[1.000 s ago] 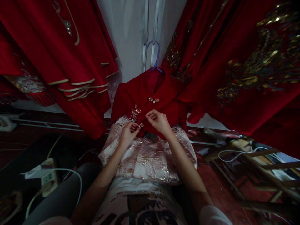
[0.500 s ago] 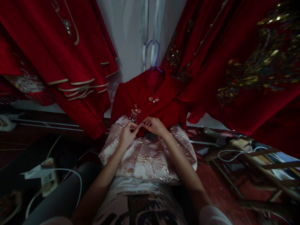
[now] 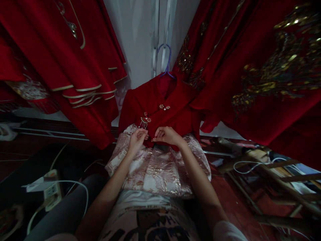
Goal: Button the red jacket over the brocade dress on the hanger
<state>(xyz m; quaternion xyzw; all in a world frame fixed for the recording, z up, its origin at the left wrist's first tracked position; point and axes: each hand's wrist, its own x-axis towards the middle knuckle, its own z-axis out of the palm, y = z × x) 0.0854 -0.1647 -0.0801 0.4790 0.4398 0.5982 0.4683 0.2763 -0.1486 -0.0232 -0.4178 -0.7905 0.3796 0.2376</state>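
Observation:
A red jacket (image 3: 155, 97) hangs on a purple hanger (image 3: 167, 63), its lower part above a pale pink-and-gold brocade skirt (image 3: 160, 174). A beaded clasp (image 3: 165, 107) sits below its collar, and a beaded brooch with dangling strands (image 3: 145, 121) is on its left side. My right hand (image 3: 168, 136) is closed, pinching a small beaded clasp (image 3: 153, 139) at the jacket's front. My left hand (image 3: 137, 139) sits just below the brooch, fingers pinched together at the jacket; whatever they hold is too small to make out. A short gap separates the two hands.
Red garments with gold trim (image 3: 85, 67) hang at the left, and a red garment with gold sequins (image 3: 281, 70) at the right. A power strip (image 3: 52, 190) with a white cable lies at lower left. A wooden rack (image 3: 271, 187) stands at lower right.
My hands were together at the small beaded clasp and are now apart. The right hand has drawn the clasp slightly right and down; the left hand has shifted slightly left.

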